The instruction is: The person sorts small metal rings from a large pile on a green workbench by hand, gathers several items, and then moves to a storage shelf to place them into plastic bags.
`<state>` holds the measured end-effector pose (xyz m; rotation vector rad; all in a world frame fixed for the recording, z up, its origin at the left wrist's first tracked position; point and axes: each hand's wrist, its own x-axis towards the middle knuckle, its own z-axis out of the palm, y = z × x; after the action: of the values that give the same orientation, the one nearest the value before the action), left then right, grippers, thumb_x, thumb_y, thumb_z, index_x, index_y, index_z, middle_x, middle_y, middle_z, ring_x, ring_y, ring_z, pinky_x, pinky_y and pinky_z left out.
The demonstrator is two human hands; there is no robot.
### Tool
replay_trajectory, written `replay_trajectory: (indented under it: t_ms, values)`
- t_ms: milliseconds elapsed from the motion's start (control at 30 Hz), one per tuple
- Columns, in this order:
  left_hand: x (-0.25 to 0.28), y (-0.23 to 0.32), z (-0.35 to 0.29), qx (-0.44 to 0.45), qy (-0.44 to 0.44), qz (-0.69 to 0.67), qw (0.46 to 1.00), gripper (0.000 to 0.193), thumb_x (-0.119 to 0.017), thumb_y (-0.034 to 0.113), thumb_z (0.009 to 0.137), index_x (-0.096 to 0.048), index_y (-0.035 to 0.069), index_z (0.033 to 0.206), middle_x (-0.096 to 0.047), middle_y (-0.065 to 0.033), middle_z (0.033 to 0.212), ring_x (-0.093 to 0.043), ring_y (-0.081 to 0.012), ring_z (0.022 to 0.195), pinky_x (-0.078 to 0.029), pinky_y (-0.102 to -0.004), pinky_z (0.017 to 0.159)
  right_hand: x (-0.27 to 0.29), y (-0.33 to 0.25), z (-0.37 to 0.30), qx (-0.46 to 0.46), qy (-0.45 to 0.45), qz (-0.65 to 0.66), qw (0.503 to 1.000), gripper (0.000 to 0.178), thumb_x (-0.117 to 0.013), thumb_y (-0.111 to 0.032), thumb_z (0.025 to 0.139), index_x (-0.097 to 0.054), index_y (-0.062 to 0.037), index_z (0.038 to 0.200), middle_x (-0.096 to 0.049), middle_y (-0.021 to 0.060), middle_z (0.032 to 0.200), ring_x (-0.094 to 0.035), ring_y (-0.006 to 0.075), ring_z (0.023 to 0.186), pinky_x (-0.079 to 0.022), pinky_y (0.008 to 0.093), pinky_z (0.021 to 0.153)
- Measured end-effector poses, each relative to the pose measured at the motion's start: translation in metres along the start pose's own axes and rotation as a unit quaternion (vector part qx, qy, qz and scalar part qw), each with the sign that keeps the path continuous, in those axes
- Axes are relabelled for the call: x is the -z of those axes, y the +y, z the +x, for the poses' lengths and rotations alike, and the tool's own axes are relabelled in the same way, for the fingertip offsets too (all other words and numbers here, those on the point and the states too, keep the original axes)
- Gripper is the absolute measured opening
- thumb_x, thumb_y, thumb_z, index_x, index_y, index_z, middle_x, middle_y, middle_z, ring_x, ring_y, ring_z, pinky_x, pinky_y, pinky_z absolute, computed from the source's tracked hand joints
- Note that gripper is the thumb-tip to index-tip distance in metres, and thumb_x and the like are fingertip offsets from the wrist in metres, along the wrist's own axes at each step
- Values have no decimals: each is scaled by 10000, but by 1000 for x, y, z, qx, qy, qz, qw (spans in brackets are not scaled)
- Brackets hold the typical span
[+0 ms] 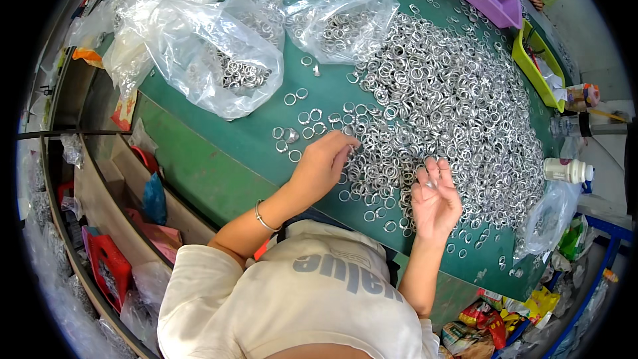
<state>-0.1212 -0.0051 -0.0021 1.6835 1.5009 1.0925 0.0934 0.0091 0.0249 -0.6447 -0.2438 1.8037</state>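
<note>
1. Across green table, heap of rings, mostly ahead and rightward.
2. Farther off, clear bags, rings inside.
3. With left hand, bends fingers at heap's left edge; cannot tell whether pinching anything.
4. With right hand, palm up, curls fingers; cannot tell if holding a ring.
5. Leftward, loose rings.

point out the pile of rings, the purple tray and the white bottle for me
Pile of rings (458, 93): head view, middle of the heap
Purple tray (511, 16): head view, its near end wall
White bottle (563, 170): head view, side of its body
</note>
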Motion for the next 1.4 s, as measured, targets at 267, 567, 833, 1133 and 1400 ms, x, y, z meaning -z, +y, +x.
replay_trajectory:
  t_ms: [267, 567, 833, 1133, 1400]
  values:
    - [-7, 13, 13, 38, -16, -74, 996, 190, -546, 4, 791, -530, 11, 980, -436, -75, 814, -456, -172, 721, -399, -286, 629, 11, 4, 13, 88, 87, -531, 839, 74, -618, -73, 805, -613, -13, 848, -406, -43, 589, -366, 42, 480, -263, 189, 416]
    - [-18, 4, 25, -26, -25, 168, 985, 158, -622, 80, 749, -553, 49, 888, -459, -117, 806, -511, -299, 754, -428, -387, 630, 14, 4, 4, 254, 9, -777, 576, 64, -610, -23, 754, -573, -36, 805, -515, 62, 791, -452, 164, 513, -370, 276, 490]
    - [-14, -2, 28, -21, -23, 98, 995, 90, -592, 59, 768, -559, 39, 850, -490, -79, 735, -497, -235, 605, -414, -331, 538, 19, -21, -6, -14, -7, -4, 1000, 154, -441, -134, 890, -498, -21, 802, -490, 80, 831, -353, 116, 506, -283, 196, 404]
    - [2, 12, 22, 320, -66, -573, 751, 173, -477, 52, 850, -547, 24, 1006, -518, 11, 757, -400, -58, 590, -298, -180, 478, 29, -14, 5, 196, 16, -570, 798, 179, -592, -24, 811, -532, 4, 644, -506, 2, 499, -337, 30, 404, -257, 205, 401]
    - [-15, 3, 19, 86, -33, -55, 994, 146, -567, 73, 803, -602, 30, 937, -587, -65, 767, -535, -167, 550, -418, -291, 506, 24, 8, 13, 298, -6, -784, 545, 111, -644, -43, 758, -552, 17, 777, -511, 67, 803, -420, 139, 508, -361, 278, 462]
